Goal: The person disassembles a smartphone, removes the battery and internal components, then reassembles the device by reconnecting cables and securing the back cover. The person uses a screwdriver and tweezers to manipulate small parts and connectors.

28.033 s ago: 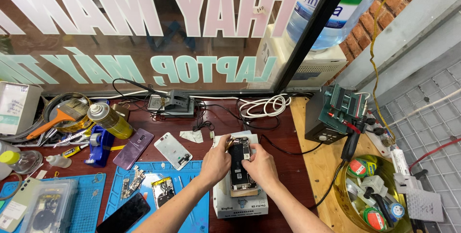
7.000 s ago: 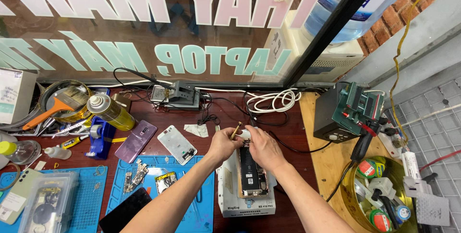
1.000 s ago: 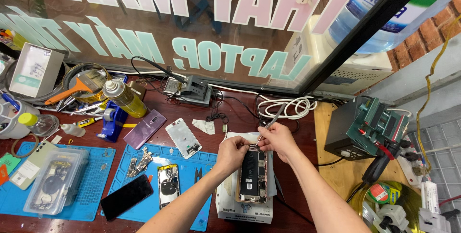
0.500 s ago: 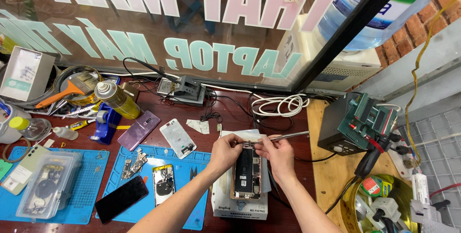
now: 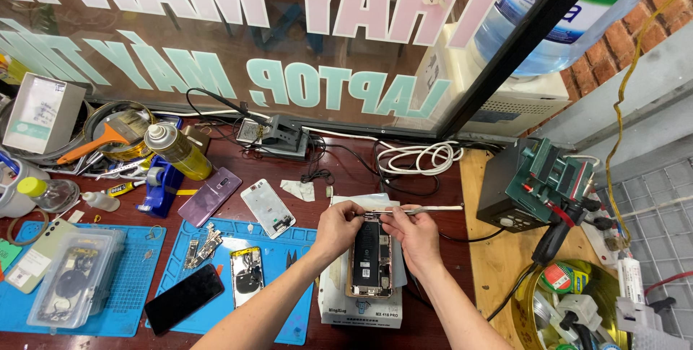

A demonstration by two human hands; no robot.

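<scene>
From the head view I see my left hand (image 5: 336, 229) pinching the top edge of the opened phone (image 5: 371, 257), which lies flat on a white box (image 5: 359, 305) between both wrists. My right hand (image 5: 410, 232) is closed around metal tweezers (image 5: 419, 210), tips at the phone's upper end. Around it lies a dark red bench (image 5: 339, 169) with blue mats (image 5: 216, 278), a spray can (image 5: 173, 149) and a coiled white cable (image 5: 422, 156) below a lettered window.
</scene>
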